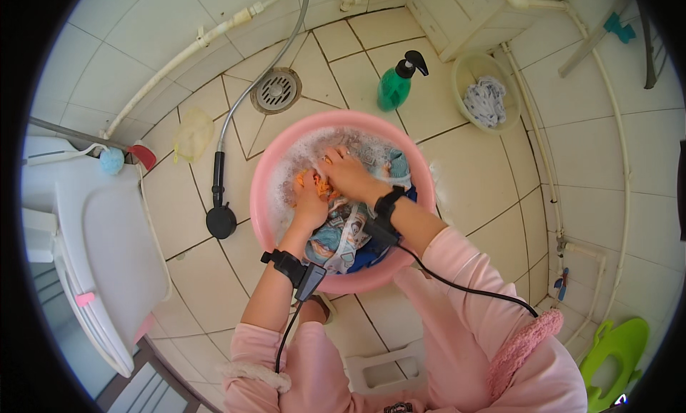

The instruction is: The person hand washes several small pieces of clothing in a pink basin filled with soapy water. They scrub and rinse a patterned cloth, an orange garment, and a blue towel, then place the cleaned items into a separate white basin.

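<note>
A pink plastic basin (261,190) stands on the tiled floor before me, holding sudsy water and wet laundry. My left hand (312,201) grips an orange cloth (323,187) in the suds at the basin's middle left. Just right of it, my right hand (348,172) is closed over the same cloth, its fingertips partly in foam. Patterned light fabric (348,233) and dark blue fabric (370,256) lie bunched below and to the right of my hands. Both wrists carry black strapped devices with cables.
A green pump bottle (395,86) stands behind the basin, and a pale tub (460,91) with cloth sits at the back right. To the left lie a black shower head (221,221) with its hose and a translucent mesh bag (194,134). A floor drain (276,90) is behind.
</note>
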Motion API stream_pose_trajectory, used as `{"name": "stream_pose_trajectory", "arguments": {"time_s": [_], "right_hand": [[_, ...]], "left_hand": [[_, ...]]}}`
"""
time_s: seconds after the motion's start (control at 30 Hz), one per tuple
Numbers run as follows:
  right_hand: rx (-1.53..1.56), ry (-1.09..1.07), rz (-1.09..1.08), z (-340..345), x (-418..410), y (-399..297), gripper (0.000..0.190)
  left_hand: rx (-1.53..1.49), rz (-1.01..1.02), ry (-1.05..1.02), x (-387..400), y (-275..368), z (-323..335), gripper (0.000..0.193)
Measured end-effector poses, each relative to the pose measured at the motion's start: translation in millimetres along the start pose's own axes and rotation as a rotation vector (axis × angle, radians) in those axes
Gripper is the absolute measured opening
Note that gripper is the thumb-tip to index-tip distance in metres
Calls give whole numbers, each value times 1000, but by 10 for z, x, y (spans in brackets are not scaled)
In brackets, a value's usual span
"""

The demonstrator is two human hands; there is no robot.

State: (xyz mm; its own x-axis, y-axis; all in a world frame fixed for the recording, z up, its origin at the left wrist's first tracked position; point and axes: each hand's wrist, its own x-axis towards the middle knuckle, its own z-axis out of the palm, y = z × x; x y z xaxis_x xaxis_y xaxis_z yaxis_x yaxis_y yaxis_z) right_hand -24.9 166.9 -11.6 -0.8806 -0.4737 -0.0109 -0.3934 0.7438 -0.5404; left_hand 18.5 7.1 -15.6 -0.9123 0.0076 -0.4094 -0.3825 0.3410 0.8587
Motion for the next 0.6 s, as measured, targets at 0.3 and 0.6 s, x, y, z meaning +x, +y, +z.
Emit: {"name": "stream_pose_trajectory", "arguments": {"time_s": [0.3, 0.6], "right_hand": [[693, 96, 410, -10, 64, -618, 26], [320, 247, 142, -384, 127, -978, 25]], "left_hand": [[-1156, -404, 27, 132, 200, -246, 30], [-639, -114, -61, -173, 480, -241, 39]]}}
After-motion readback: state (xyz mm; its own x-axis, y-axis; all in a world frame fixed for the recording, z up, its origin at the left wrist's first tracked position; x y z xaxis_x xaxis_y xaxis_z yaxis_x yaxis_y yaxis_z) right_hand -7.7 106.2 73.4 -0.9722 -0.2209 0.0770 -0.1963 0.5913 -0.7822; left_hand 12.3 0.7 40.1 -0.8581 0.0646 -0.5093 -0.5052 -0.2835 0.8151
